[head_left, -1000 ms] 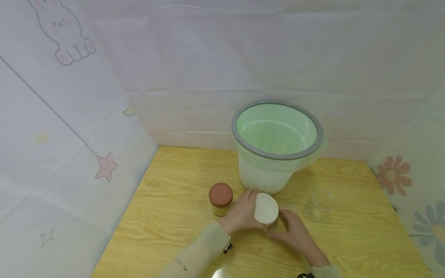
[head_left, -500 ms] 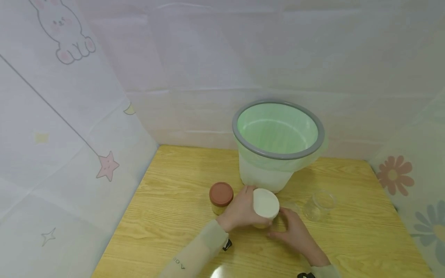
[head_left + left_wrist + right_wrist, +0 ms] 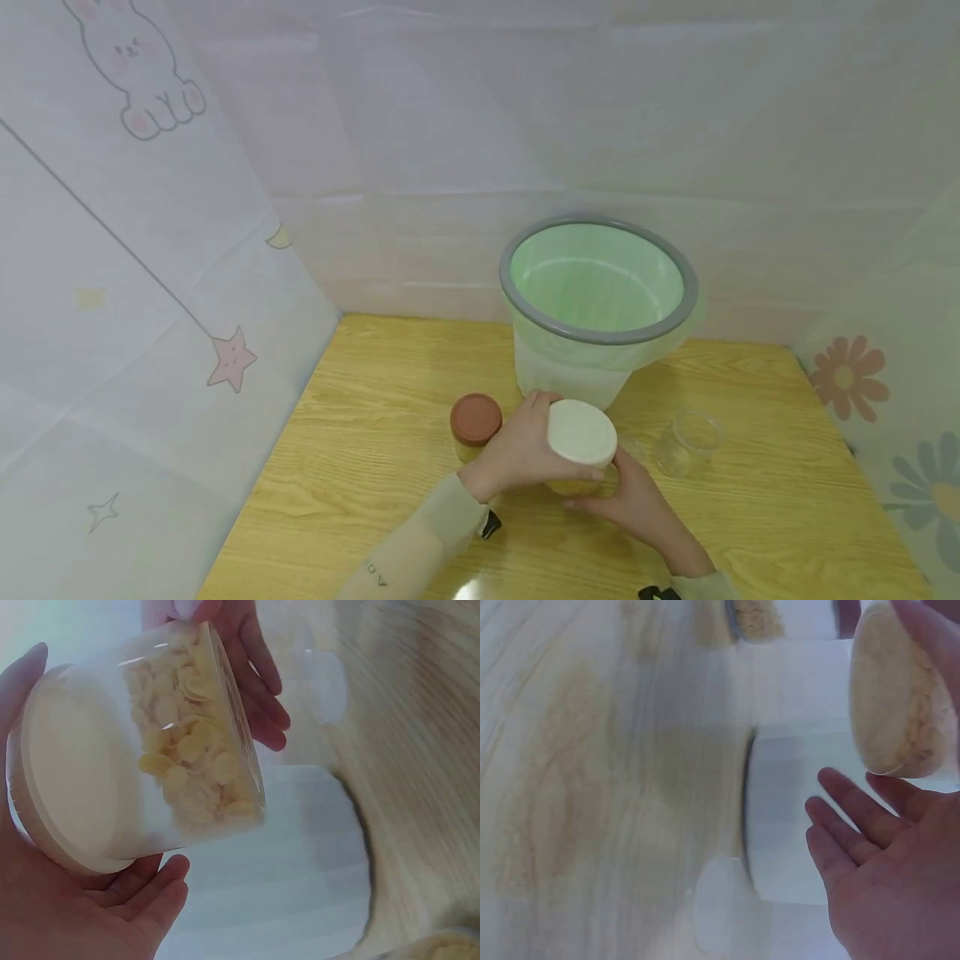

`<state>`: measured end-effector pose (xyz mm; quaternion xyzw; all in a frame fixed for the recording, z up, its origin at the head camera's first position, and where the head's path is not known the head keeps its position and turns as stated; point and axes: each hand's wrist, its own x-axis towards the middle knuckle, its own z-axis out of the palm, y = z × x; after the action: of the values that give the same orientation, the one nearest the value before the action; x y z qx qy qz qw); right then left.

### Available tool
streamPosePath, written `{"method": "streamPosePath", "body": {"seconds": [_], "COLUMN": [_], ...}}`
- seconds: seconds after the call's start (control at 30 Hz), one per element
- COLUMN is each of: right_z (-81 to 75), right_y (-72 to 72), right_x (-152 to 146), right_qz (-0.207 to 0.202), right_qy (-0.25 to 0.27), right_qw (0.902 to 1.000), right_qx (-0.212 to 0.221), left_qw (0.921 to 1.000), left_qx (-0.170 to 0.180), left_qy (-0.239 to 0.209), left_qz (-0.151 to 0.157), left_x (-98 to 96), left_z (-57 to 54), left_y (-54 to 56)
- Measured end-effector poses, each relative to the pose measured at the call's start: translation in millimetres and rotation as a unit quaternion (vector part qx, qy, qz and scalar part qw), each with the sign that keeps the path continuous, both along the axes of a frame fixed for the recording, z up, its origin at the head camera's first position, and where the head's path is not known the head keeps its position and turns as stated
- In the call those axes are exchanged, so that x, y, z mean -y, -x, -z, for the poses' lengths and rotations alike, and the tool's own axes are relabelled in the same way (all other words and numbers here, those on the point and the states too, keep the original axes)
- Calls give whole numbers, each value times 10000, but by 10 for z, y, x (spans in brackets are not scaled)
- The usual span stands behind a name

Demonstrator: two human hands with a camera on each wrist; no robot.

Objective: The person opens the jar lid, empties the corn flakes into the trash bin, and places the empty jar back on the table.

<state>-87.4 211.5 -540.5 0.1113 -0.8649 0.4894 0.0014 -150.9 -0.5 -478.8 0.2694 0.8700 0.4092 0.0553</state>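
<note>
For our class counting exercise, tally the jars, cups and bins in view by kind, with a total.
Lidded jars: 2, the white-lidded jar and the brown-lidded jar
Clear cup: 1
Bin: 1
Total: 4

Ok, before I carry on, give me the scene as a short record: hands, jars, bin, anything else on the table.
Held thing: clear jar of pale yellow pieces, white lid on
Height: raised off the table
Left hand: grips the jar near its lid
Right hand: at the base end, most visible fingers extended
Second jar: brown-lidded jar, upright, left of the left hand
Bin: behind the hands, gray rim, green liner
Also there: clear cup, to the right
</note>
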Motion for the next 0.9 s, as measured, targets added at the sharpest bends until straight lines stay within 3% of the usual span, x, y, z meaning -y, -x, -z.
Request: {"method": "streamPosePath", "body": {"seconds": [0.37,0.5,0.73,0.9], "right_z": [-325,-413,-531,-595], "right_y": [3,10,36,31], "right_x": [91,121,202,246], "right_qz": [-196,-276,-404,-592], "right_qy": [986,1105,1358,1636], "right_qw": [9948,9931,9885,9821], "right_qx": [-142,-286,-535,-721], "left_qw": [9978,9963,9950,9908], "left_qx": [245,301,-59,-316], "left_qy": [-593,-775,-911,-1045], "left_qz": [142,212,400,802], "left_x": [87,128,192,274], "left_z": [-327,-435,-570,-640], "left_y": [-77,-112,-119,-81]}}
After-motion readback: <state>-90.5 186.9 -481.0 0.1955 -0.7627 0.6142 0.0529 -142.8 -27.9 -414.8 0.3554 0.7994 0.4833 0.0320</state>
